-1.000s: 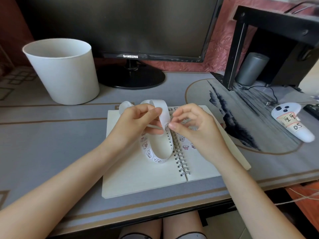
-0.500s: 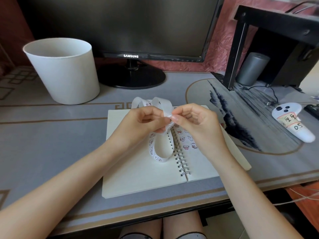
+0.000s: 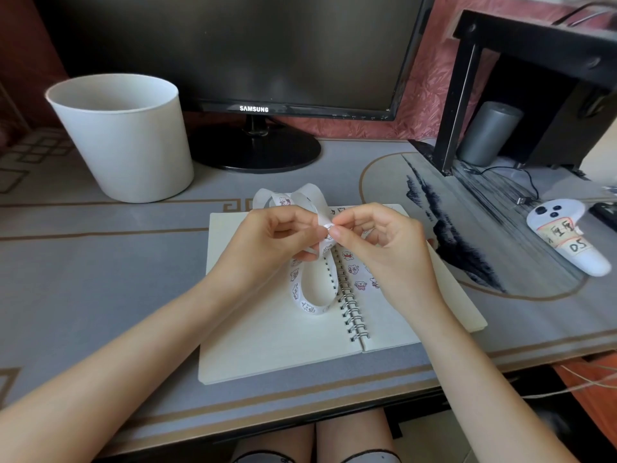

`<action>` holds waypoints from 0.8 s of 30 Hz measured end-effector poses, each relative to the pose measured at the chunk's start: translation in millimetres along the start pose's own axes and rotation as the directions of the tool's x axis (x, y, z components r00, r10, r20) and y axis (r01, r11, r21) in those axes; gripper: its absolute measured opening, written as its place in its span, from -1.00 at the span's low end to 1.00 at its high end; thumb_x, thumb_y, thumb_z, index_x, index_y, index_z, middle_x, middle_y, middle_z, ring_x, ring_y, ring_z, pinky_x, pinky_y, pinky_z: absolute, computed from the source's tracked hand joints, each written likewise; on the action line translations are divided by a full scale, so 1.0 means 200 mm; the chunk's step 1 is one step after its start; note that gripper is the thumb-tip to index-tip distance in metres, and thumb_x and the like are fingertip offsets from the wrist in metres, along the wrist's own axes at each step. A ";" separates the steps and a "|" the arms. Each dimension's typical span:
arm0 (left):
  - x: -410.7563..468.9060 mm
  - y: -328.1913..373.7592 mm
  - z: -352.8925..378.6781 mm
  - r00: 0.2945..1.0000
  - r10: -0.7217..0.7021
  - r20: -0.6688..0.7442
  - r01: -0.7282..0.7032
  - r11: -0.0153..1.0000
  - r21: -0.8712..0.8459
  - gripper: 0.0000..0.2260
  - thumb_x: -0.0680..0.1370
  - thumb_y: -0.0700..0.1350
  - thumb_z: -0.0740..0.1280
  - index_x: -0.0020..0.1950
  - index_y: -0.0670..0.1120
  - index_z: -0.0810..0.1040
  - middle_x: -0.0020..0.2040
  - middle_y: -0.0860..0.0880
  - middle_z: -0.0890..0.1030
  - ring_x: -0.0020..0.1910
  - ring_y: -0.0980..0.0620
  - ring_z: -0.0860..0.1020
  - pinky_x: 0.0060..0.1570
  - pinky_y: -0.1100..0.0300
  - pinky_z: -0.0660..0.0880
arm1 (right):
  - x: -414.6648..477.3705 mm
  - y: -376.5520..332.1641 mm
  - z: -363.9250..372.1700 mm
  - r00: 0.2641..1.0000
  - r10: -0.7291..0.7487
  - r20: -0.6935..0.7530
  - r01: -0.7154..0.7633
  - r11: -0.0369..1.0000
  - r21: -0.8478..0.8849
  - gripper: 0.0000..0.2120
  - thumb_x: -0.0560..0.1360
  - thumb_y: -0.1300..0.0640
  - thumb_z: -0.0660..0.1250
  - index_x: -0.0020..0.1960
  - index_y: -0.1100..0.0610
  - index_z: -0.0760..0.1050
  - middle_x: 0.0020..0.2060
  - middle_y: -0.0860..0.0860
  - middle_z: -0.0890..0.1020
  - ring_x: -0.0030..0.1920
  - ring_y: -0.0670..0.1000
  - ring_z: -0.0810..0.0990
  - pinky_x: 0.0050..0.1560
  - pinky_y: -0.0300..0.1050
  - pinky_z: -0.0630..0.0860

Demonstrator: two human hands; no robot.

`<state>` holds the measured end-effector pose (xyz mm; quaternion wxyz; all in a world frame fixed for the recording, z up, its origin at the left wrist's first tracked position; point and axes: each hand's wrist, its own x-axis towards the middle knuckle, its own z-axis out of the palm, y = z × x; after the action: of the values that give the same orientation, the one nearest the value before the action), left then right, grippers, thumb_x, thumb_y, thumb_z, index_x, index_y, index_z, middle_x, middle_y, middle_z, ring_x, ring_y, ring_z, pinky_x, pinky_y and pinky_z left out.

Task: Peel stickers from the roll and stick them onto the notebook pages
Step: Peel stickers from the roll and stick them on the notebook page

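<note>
White sticker strip (image 3: 297, 290): looping out of both hands at centre frame. One coil hangs down onto the left page just beside the spiral, and another arches up behind the knuckles toward the notebook's top edge. Small cartoon prints run along it.
Left hand (image 3: 267, 238): fingers curled in, thumb and forefinger pinching the strip in a tight, narrow grip.
Right hand (image 3: 384, 248): curled as well, thumb and forefinger tips nipped together on the strip's edge. Whether a sticker is lifting between them is too small to tell.
Fingertips (image 3: 335, 231): the two hands meet here, tip against tip, above the upper end of the binding.
Notebook (image 3: 267, 335): open flat on the desk mat (image 3: 83, 262), lower centre. The left page is plain cream.
Stickers on the page (image 3: 354, 270): a small cluster on the right page near the binding, partly covered by the right hand.
Spiral binding (image 3: 352, 312): runs diagonally down the middle, between the hanging coil and the right wrist.
Upper left: white bucket (image 3: 127, 138), upright on the mat.
Top centre: dark monitor (image 3: 233, 45) on its round foot.
Right edge: white controller (image 3: 567, 242) with a handwritten label, well apart from the notebook.
</note>
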<state>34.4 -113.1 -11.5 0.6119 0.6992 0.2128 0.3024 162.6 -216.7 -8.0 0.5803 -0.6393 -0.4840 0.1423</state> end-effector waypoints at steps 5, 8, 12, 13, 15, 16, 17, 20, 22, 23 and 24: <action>0.00 0.00 0.01 0.998 -0.064 0.004 0.064 0.998 -0.030 -0.93 0.49 -0.21 0.38 -0.12 -0.20 0.64 -0.28 -0.10 0.64 -0.28 0.04 0.61 -0.16 0.26 0.59 | 0.00 0.00 0.00 1.000 -0.004 0.015 0.005 0.998 -0.064 -0.92 0.43 0.24 0.44 -0.15 0.09 0.60 -0.25 -0.09 0.64 -0.25 -0.06 0.54 -0.24 -0.15 0.46; 0.01 0.01 0.01 0.995 -0.099 -0.007 0.098 0.993 -0.060 -0.85 0.51 -0.18 0.36 -0.10 -0.27 0.63 -0.31 -0.09 0.63 -0.31 0.07 0.61 -0.19 0.27 0.59 | -0.01 0.01 0.00 0.999 -0.018 0.034 0.022 0.991 -0.133 -0.92 0.44 0.22 0.42 -0.15 0.06 0.58 -0.26 -0.15 0.58 -0.32 -0.15 0.45 -0.27 -0.31 0.33; 0.01 0.00 0.01 0.992 -0.124 -0.008 0.124 0.992 -0.036 -0.81 0.53 -0.19 0.33 -0.12 -0.33 0.61 -0.36 -0.07 0.62 -0.34 0.06 0.61 -0.22 0.27 0.59 | -0.02 0.02 0.00 0.996 -0.059 0.070 0.074 0.970 -0.233 -0.95 0.45 0.19 0.41 -0.15 0.06 0.57 -0.15 -0.12 0.54 -0.15 -0.08 0.48 -0.14 -0.31 0.31; 0.01 0.00 0.01 0.992 -0.129 -0.008 0.129 0.991 -0.031 -0.81 0.53 -0.19 0.33 -0.12 -0.33 0.61 -0.37 -0.06 0.61 -0.34 0.06 0.61 -0.21 0.26 0.59 | -0.03 0.03 -0.01 0.995 -0.075 0.067 0.090 0.964 -0.250 -0.96 0.46 0.17 0.41 -0.15 0.06 0.57 -0.12 -0.12 0.52 -0.09 -0.07 0.48 -0.09 -0.30 0.33; 0.01 0.00 0.01 0.991 -0.132 -0.009 0.132 0.991 -0.028 -0.81 0.54 -0.19 0.33 -0.14 -0.33 0.60 -0.38 -0.05 0.61 -0.35 0.07 0.60 -0.20 0.24 0.61 | -0.04 0.02 -0.01 0.991 -0.125 0.051 0.134 0.949 -0.285 -0.98 0.46 0.12 0.40 -0.14 0.05 0.57 -0.09 -0.12 0.50 0.03 -0.09 0.46 0.05 -0.28 0.35; 0.01 0.01 0.01 0.991 -0.133 -0.012 0.133 0.991 -0.031 -0.81 0.54 -0.19 0.33 -0.15 -0.33 0.60 -0.39 -0.05 0.61 -0.36 0.07 0.60 -0.20 0.24 0.61 | -0.05 0.01 -0.01 0.988 -0.146 0.050 0.155 0.944 -0.291 -0.98 0.46 0.11 0.39 -0.14 0.03 0.56 -0.09 -0.14 0.50 0.05 -0.11 0.44 0.07 -0.30 0.33; 0.01 0.00 0.01 0.991 -0.135 -0.019 0.134 0.990 -0.036 -0.81 0.54 -0.20 0.33 -0.15 -0.33 0.59 -0.39 -0.05 0.60 -0.36 0.07 0.59 -0.21 0.24 0.60 | -0.06 0.00 -0.02 0.987 -0.151 0.054 0.160 0.948 -0.276 -0.98 0.46 0.11 0.39 -0.14 0.01 0.56 -0.10 -0.16 0.50 0.04 -0.14 0.44 0.04 -0.34 0.31; 0.01 0.00 0.00 0.989 -0.141 -0.045 0.138 0.989 -0.051 -0.80 0.54 -0.20 0.32 -0.15 -0.34 0.59 -0.38 -0.05 0.61 -0.37 0.06 0.60 -0.23 0.25 0.60 | -0.08 -0.02 -0.05 0.998 -0.048 0.051 0.055 0.988 -0.147 -0.90 0.47 0.17 0.40 -0.16 -0.01 0.55 -0.19 -0.20 0.56 -0.20 -0.21 0.49 -0.18 -0.35 0.28; 0.01 0.00 0.00 0.989 -0.138 -0.047 0.136 0.989 -0.049 -0.80 0.54 -0.20 0.32 -0.14 -0.35 0.58 -0.38 -0.05 0.61 -0.38 0.07 0.59 -0.24 0.26 0.59 | -0.07 -0.02 -0.11 0.999 0.044 -0.004 -0.044 0.996 -0.077 -0.89 0.46 0.21 0.41 -0.18 0.03 0.56 -0.25 -0.20 0.60 -0.29 -0.22 0.49 -0.22 -0.31 0.34; 0.01 0.00 0.01 0.989 -0.138 -0.045 0.136 0.989 -0.049 -0.79 0.54 -0.20 0.32 -0.15 -0.35 0.58 -0.38 -0.05 0.60 -0.38 0.07 0.59 -0.25 0.27 0.58 | -0.07 -0.01 -0.14 0.995 0.097 -0.031 -0.098 0.994 -0.050 -0.90 0.45 0.23 0.41 -0.18 0.05 0.57 -0.26 -0.16 0.62 -0.27 -0.23 0.50 -0.18 -0.29 0.40; 0.01 0.00 0.01 0.989 -0.139 -0.042 0.137 0.989 -0.049 -0.80 0.54 -0.20 0.32 -0.15 -0.34 0.58 -0.38 -0.05 0.60 -0.39 0.07 0.59 -0.27 0.29 0.57 | -0.06 0.00 -0.18 0.986 0.158 -0.048 -0.160 0.987 -0.028 -0.90 0.44 0.24 0.41 -0.18 0.06 0.58 -0.25 -0.12 0.63 -0.26 -0.23 0.52 -0.15 -0.30 0.43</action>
<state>36.2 -113.3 -11.2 0.6424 0.6614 0.2674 0.2801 183.7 -247.9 -2.5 0.5677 -0.6881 -0.4203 0.1659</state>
